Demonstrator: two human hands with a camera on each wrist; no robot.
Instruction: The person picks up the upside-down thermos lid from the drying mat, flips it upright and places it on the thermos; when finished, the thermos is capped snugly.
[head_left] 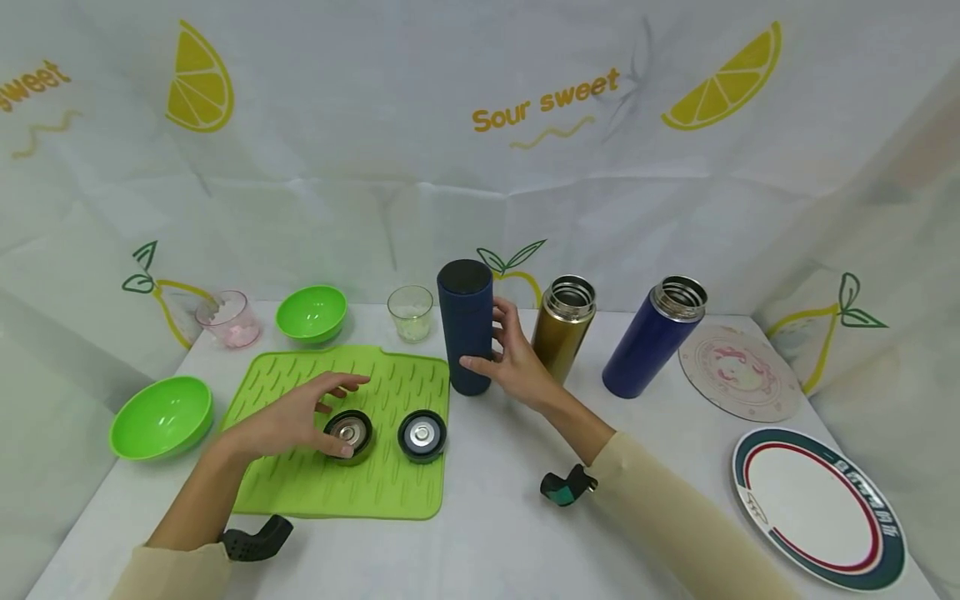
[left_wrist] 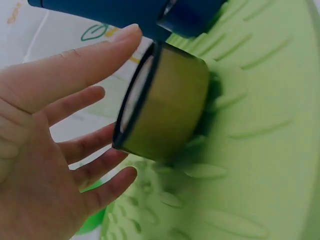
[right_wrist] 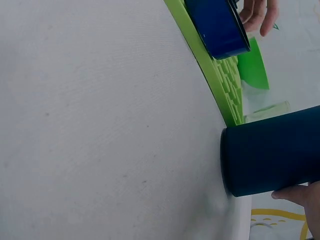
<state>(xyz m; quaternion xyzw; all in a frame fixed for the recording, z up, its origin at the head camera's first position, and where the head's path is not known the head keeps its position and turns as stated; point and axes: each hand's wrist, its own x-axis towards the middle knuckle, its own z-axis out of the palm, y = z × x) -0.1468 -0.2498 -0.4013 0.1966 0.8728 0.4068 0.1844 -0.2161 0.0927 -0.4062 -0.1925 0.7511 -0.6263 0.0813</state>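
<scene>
So this looks like the cap-matching part of the job: the left hand [head_left: 296, 417] is over the gold cap [head_left: 349, 432] on the green mat [head_left: 390, 492], fingers spread and mostly straight, thumb and a fingertip touching its edge but not really clamped round it, so I'd call it just about to grab rather than holding. The blue cap [head_left: 422, 434] sits just beside it on the same mat, untouched. The right hand [head_left: 517, 362] is wrapped round the dark flask [head_left: 466, 337], which stands upright on the table [head_left: 487, 533] right at the mat's back right corner and already has its top on. The gold flask [head_left: 564, 327] and the blue flask [head_left: 654, 335] stand open-mouthed to the right of it. My guess is the next move needs a proper pinch on the gold cap, a lift, then carrying it past the dark flask to the gold one and seating it square before twisting. Hard to tell stuff: the left wrist view is super close and blurry, so the exact finger contact is fuzzy. The right wrist view only catches a fingertip on the dark flask. The gold flask's lower part is hidden behind the right hand, and I can't see threads inside either cap.
</scene>
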